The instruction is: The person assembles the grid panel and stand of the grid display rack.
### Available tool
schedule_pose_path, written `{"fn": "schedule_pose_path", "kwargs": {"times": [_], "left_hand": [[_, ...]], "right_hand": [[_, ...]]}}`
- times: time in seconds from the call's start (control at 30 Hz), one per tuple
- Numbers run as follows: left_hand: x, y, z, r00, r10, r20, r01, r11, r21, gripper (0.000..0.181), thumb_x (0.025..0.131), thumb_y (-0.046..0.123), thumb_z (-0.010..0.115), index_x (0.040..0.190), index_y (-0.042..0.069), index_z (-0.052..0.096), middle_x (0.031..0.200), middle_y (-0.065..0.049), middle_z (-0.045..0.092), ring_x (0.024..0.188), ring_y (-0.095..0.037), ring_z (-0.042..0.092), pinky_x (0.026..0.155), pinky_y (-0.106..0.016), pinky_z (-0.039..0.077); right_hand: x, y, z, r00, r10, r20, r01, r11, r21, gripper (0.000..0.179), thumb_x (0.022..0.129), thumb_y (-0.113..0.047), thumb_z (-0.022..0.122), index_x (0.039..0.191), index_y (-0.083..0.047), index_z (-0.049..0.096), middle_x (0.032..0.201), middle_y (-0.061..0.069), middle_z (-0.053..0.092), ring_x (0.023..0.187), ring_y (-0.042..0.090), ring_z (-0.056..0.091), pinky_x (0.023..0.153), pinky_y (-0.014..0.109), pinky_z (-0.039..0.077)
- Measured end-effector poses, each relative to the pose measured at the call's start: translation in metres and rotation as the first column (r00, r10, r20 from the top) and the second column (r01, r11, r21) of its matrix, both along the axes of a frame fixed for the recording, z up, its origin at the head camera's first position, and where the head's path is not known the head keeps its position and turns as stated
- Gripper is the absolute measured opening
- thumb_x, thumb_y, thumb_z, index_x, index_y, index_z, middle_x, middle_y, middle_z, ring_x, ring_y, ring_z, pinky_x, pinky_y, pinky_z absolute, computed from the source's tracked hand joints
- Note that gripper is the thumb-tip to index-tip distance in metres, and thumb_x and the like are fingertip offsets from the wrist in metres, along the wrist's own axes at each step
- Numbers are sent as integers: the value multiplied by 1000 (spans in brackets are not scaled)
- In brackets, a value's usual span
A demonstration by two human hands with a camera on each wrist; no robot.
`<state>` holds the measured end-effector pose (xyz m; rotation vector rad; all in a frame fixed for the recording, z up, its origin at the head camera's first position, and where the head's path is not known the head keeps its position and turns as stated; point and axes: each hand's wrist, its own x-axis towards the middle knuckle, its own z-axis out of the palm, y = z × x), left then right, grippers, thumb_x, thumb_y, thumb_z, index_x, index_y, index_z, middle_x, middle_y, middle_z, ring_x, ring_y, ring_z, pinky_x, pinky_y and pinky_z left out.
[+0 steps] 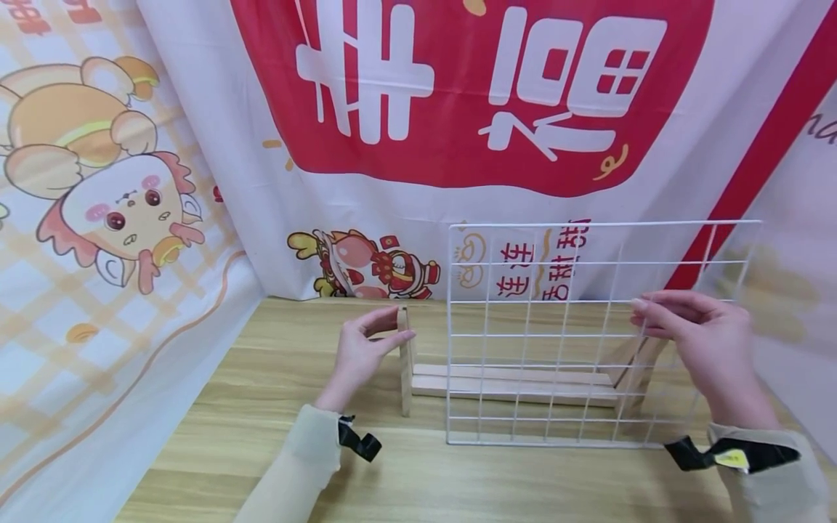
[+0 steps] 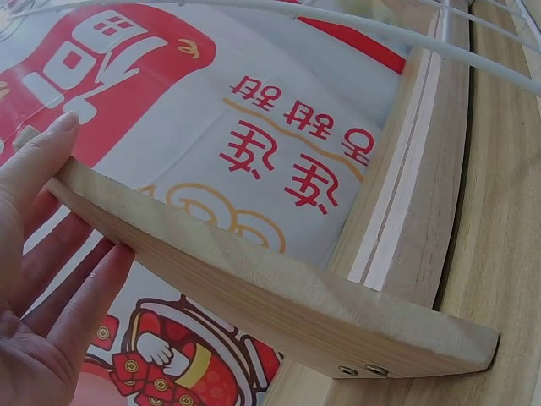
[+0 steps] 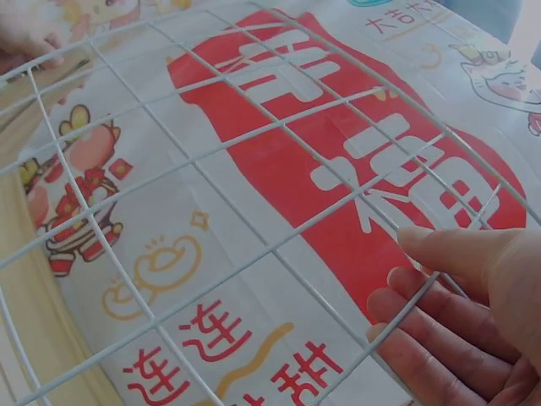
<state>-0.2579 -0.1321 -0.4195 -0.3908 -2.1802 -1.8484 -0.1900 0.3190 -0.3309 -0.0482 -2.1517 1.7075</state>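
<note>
My left hand (image 1: pixel 360 352) holds the top of the left upright (image 1: pixel 405 385) of a low wooden stand, thumb on one edge and fingers on the other. Two screw heads show low on that upright (image 2: pixel 254 283) in the left wrist view. Pale slats (image 1: pixel 510 388) run across to the stand's right end piece (image 1: pixel 637 374), partly behind wires. With thumb and fingers, my right hand (image 1: pixel 709 338) grips a white wire grid panel (image 1: pixel 562 335) towards its right side. The panel stands roughly upright in front of the stand, overlapping its slats in the head view.
The wood-grain table (image 1: pixel 294 450) spreads below both hands. A printed cloth (image 1: pixel 366 203) with red and white lettering hangs right behind it. Another printed sheet (image 1: pixel 216 218) drapes along the left side. Black straps (image 1: pixel 360 438) sit around both sleeves.
</note>
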Motion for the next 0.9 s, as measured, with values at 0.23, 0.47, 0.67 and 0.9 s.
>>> {"fn": "schedule_pose_path", "kwargs": {"times": [0.23,0.47,0.67,0.9], "left_hand": [[2,1,-1,1000,-13,12,13,1000,9,50,78,23,91,123,11,73,110,-5,74,102,-22,70,84,-32,61],[3,2,-2,1000,-18,20,17,1000,24,51,77,23,92,124,11,73,110,-5,75,102,-23,70,85,-31,60],[3,1,-1,1000,-21,17,21,1000,16,52,78,23,91,125,10,72,110,-6,75,102,-23,70,85,-31,60],[2,-2,1,1000,-21,6,20,1000,12,51,78,24,91,124,10,73,110,-6,75,102,-23,70,85,-31,60]], "right_hand": [[-3,-5,14,981,-28,192,7,994,108,63,86,-49,78,129,-6,66,96,-8,77,87,13,75,75,13,56],[-6,-12,34,986,-39,162,24,995,99,65,85,-51,77,130,-7,65,95,-11,76,86,11,74,75,18,58],[-16,-17,55,987,-65,144,38,983,178,69,83,-58,75,134,-12,65,100,-11,76,88,9,73,77,14,56],[-37,-20,85,989,-12,148,-14,985,170,70,82,-58,75,134,-12,65,104,-5,76,92,14,73,75,17,58]]}}
